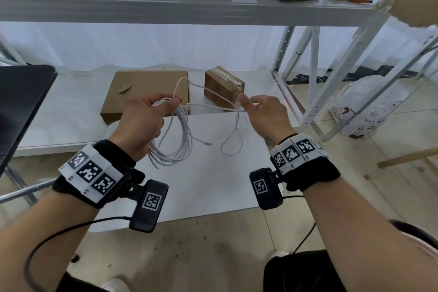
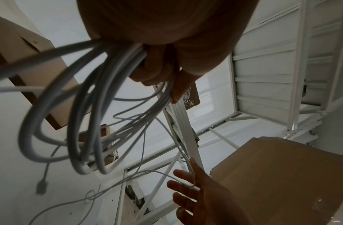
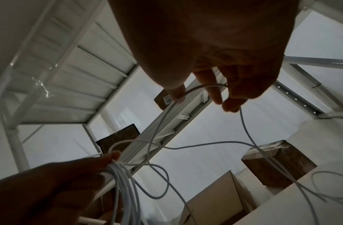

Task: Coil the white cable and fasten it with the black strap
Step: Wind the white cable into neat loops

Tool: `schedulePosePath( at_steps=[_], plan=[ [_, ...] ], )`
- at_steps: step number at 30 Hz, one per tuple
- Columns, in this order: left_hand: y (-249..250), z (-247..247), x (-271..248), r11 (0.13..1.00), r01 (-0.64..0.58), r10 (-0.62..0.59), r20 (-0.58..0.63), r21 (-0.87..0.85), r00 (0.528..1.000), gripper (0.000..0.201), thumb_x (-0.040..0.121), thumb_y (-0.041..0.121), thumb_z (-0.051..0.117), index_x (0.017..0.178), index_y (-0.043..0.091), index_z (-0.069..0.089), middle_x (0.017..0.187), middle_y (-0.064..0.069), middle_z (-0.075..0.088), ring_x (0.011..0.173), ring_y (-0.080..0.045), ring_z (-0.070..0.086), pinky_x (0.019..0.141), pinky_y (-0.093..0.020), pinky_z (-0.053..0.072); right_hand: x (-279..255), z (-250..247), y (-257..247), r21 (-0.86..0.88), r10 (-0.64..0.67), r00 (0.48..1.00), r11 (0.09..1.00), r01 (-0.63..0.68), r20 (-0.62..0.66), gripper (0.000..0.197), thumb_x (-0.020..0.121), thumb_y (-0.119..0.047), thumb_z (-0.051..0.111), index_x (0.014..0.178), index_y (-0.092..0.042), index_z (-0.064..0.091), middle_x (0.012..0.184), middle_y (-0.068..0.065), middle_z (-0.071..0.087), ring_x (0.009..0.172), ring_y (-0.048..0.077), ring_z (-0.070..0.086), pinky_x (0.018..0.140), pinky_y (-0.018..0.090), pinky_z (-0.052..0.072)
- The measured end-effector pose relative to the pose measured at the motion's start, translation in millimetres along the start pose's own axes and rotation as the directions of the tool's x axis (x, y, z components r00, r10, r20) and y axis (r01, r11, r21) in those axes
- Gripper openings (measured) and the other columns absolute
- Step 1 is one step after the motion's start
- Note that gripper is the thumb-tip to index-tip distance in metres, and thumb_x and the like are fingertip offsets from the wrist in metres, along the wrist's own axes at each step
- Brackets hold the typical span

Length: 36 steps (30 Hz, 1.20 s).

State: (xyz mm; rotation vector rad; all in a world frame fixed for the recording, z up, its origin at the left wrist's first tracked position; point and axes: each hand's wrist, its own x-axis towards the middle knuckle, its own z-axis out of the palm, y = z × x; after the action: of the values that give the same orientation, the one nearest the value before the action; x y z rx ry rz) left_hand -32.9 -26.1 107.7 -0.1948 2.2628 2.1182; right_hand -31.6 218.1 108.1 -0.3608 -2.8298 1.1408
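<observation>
My left hand (image 1: 169, 103) grips the top of several hanging loops of the white cable (image 1: 176, 147), held above the white table (image 1: 213, 187). The left wrist view shows those loops (image 2: 85, 121) dangling from my curled fingers (image 2: 163, 71), with one plug end (image 2: 41, 187) hanging low. My right hand (image 1: 245, 103) pinches a single strand out to the right. The right wrist view shows that strand (image 3: 245, 129) running from my fingertips (image 3: 227, 105) down to a loose tail (image 1: 233, 143) lying on the table. No black strap is in view.
A flat cardboard box (image 1: 142, 95) and a small taped box (image 1: 224, 85) sit on the low shelf behind my hands. A white shelf frame (image 1: 308, 92) stands to the right and an upper shelf (image 1: 166, 10) overhead. A dark panel (image 1: 21, 102) is at left, with a plastic bag (image 1: 362, 111) on the floor.
</observation>
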Motion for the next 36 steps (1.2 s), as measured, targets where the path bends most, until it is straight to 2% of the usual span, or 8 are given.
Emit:
schedulePosePath(
  at_steps=[4, 8, 11, 14, 17, 21, 28, 36],
  plan=[
    [3, 1, -4, 0.997, -0.052, 0.049, 0.056, 0.051, 0.997, 0.011, 0.095, 0.015, 0.067, 0.098, 0.013, 0.076, 0.073, -0.003, 0.065, 0.041, -0.007, 0.028, 0.037, -0.017, 0.025, -2, 11, 3, -0.245, -0.072, 0.995, 0.966, 0.087, 0.068, 0.069, 0.098, -0.069, 0.018, 0.118, -0.025, 0.068, 0.131, 0.014, 0.06, 0.126, 0.036, 0.047, 0.099, 0.046, 0.038],
    [5, 7, -11, 0.968, -0.186, 0.168, 0.115, 0.168, 0.979, 0.01, 0.095, 0.008, 0.065, 0.099, 0.005, 0.073, 0.044, 0.021, 0.052, 0.038, 0.005, 0.046, 0.042, -0.003, 0.03, -8, 16, -2, -0.34, 0.01, 0.999, 0.941, 0.003, 0.035, 0.067, 0.095, -0.074, 0.023, 0.137, -0.033, 0.055, 0.16, 0.018, 0.024, 0.143, 0.045, 0.024, 0.112, 0.057, 0.027],
    [5, 8, -15, 0.944, -0.234, 0.195, 0.178, 0.231, 0.964, 0.009, 0.093, 0.013, 0.069, 0.092, 0.012, 0.077, 0.062, 0.016, 0.068, 0.053, 0.005, 0.056, 0.056, -0.006, 0.04, -15, 20, -11, -0.183, -0.316, 0.944, 0.938, 0.295, -0.093, 0.048, 0.099, -0.054, 0.048, 0.127, -0.018, 0.066, 0.137, 0.009, 0.058, 0.124, 0.03, 0.053, 0.104, 0.043, 0.042],
    [4, 9, -18, 0.927, -0.25, 0.185, 0.24, 0.278, 0.953, 0.01, 0.092, 0.018, 0.07, 0.09, 0.02, 0.079, 0.088, 0.003, 0.077, 0.082, -0.004, 0.067, 0.077, -0.015, 0.05, -21, 34, -17, -0.073, -0.492, 0.87, 0.869, 0.49, -0.014, 0.034, 0.095, -0.027, 0.066, 0.125, -0.01, 0.067, 0.121, 0.005, 0.07, 0.105, 0.016, 0.064, 0.096, 0.024, 0.045],
    [6, 14, -24, 0.911, -0.287, 0.198, 0.297, 0.295, 0.934, 0.012, 0.093, 0.019, 0.069, 0.089, 0.023, 0.079, 0.084, 0.007, 0.076, 0.075, 0.003, 0.065, 0.067, -0.006, 0.045, -22, 46, -18, -0.082, -0.544, 0.834, 0.83, 0.551, 0.092, 0.026, 0.092, -0.016, 0.067, 0.117, -0.01, 0.069, 0.112, 0.007, 0.072, 0.092, 0.018, 0.068, 0.089, 0.033, 0.053],
    [3, 13, -25, 0.895, -0.31, 0.212, 0.306, 0.32, 0.928, 0.014, 0.093, 0.021, 0.069, 0.087, 0.028, 0.079, 0.083, 0.006, 0.076, 0.074, -0.001, 0.065, 0.065, -0.007, 0.046, -19, 47, -14, -0.087, -0.448, 0.875, 0.879, 0.468, 0.184, 0.026, 0.092, -0.021, 0.067, 0.116, -0.013, 0.073, 0.107, 0.002, 0.073, 0.09, 0.013, 0.063, 0.091, 0.032, 0.052],
    [0, 11, -18, 0.898, -0.228, 0.159, 0.207, 0.376, 0.965, 0.01, 0.092, 0.025, 0.07, 0.087, 0.024, 0.079, 0.085, 0.006, 0.076, 0.079, -0.005, 0.066, 0.069, -0.012, 0.046, -18, 31, -19, 0.021, -0.388, 0.921, 0.921, 0.388, 0.037, 0.016, 0.093, -0.025, 0.068, 0.101, -0.015, 0.079, 0.089, -0.003, 0.074, 0.07, -0.002, 0.056, 0.064, 0.001, 0.036],
    [0, 4, -13, 0.928, -0.155, 0.15, 0.039, 0.338, 0.988, 0.011, 0.094, 0.022, 0.069, 0.088, 0.02, 0.078, 0.085, 0.001, 0.074, 0.072, -0.002, 0.059, 0.056, -0.004, 0.041, -6, 12, -15, 0.422, -0.044, 0.965, 0.893, 0.154, -0.258, 0.019, 0.096, -0.026, 0.063, 0.083, -0.017, 0.074, 0.065, -0.012, 0.06, 0.063, 0.004, 0.053, 0.069, 0.027, 0.043]
  ],
)
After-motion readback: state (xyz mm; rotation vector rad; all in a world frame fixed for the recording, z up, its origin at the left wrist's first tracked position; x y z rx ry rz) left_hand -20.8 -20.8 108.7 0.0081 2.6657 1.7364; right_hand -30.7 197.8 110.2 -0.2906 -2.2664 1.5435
